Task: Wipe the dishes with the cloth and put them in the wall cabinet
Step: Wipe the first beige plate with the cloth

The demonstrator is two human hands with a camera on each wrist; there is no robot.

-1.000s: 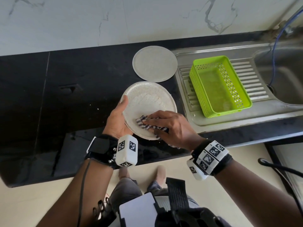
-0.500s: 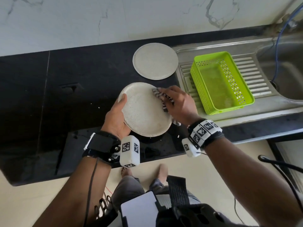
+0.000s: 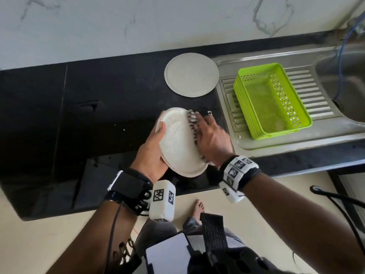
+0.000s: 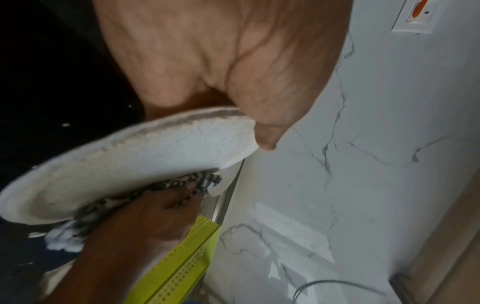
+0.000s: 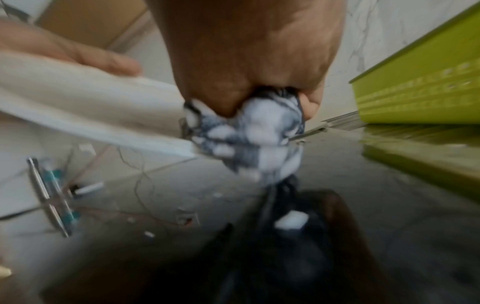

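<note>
**Plate Got a Wipe Over the Black Counter**

Black and shiny, the counter (image 3: 59,125) ran under a white marble wall (image 3: 138,22). The person stood in front of it, with bare feet on a pale floor.

On the left side, the left hand (image 3: 152,153) held a white plate (image 3: 177,143) up off the counter. The thumb lay over the plate's left rim, and the palm was under the near edge. The plate was tilted, with its face turned up and to the right. From the left wrist view, the thumb (image 4: 267,131) pressed on the rim of the plate (image 4: 130,164), and the other fingers were hidden behind it.

Just right of that, the right hand (image 3: 211,139) pushed a black and white checked cloth (image 3: 192,123) flat against the right side of the plate. The fingers were stretched along the cloth and pointed away from the person. From the right wrist view, which was blurry, the bunched end of the cloth (image 5: 249,139) stuck out from under the palm, gripped between the thumb and the hand.

Behind the hands, a second white plate (image 3: 191,75) lay flat on the counter, well apart from the one being wiped.

Farther right was a steel sink (image 3: 296,139) with a ribbed drain board. A green basket (image 3: 245,107) with holes in its sides sat on the board. A blue hose (image 3: 340,48) hung down into the sink bowl.
</note>
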